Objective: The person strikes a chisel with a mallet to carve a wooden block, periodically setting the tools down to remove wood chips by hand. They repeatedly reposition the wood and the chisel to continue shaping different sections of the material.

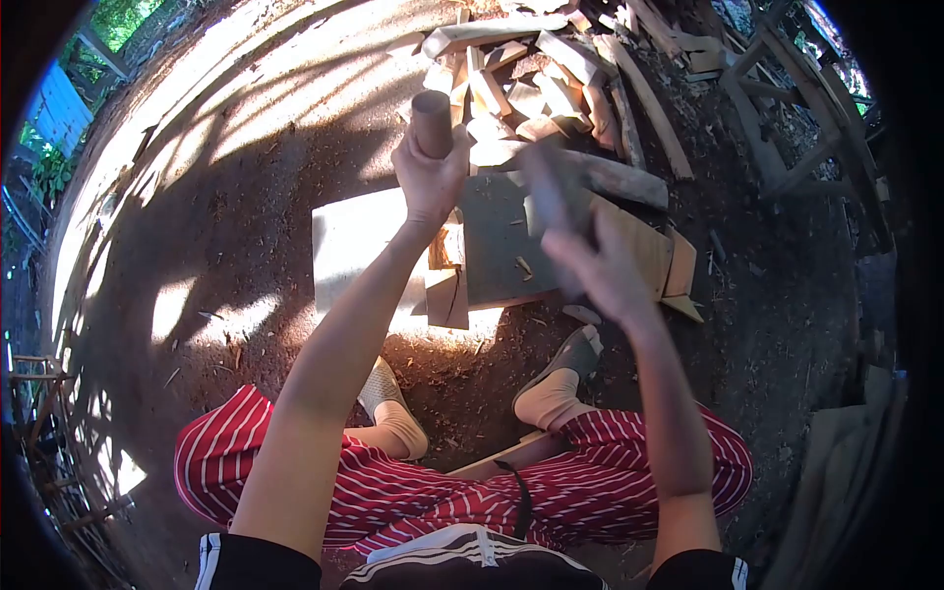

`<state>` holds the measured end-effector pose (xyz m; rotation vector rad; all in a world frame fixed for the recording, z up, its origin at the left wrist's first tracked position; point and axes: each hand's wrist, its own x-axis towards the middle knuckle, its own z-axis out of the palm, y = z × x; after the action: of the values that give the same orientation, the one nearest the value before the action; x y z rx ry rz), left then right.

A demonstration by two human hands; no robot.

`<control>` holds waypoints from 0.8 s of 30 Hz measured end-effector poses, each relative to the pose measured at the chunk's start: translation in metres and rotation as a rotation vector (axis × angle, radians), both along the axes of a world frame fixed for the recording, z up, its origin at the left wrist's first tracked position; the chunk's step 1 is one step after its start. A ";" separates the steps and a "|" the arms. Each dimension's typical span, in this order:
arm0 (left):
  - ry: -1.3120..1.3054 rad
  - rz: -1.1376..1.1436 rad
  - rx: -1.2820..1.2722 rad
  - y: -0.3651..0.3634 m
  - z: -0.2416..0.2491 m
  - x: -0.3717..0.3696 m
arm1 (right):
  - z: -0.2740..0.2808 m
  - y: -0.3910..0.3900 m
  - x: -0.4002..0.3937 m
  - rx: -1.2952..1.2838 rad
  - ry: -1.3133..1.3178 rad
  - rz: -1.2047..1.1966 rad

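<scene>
My left hand (pixel 431 182) is wrapped round an upright, round-topped handle (pixel 432 123), raised over the low wooden bench (pixel 364 236). Below that hand a small wooden block (pixel 447 295) with a dark crack sits at the bench's near edge; what links it to the handle is hidden by my wrist. My right hand (pixel 595 261), smeared by motion, grips a dark blurred tool (pixel 553 187) over the right part of the bench. Small wood chips (pixel 524 265) lie on the dark part of the bench top.
A pile of cut wood pieces (pixel 531 88) lies beyond the bench. Angled boards (pixel 680 265) are at its right end. My two feet (pixel 393 418) are on the dirt floor before it. A wooden frame (pixel 816 128) stands at the far right, with planks (pixel 836 462) below.
</scene>
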<state>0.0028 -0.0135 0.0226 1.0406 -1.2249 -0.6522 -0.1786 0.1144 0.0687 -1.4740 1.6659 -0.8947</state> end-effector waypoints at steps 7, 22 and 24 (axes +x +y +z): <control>-0.320 -0.139 -0.203 0.021 -0.008 -0.012 | 0.124 -0.032 0.035 -0.687 0.129 0.126; -0.082 -0.188 -0.153 0.014 -0.008 -0.013 | 0.070 -0.022 0.031 -0.235 0.650 0.276; -0.068 -0.149 -0.051 0.024 -0.003 -0.010 | 0.043 0.000 0.038 -0.300 -0.439 0.124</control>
<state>-0.0070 0.0108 0.0194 0.9412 -1.3813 -0.7015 -0.1406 0.1139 0.1119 -1.4240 1.1442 -1.3306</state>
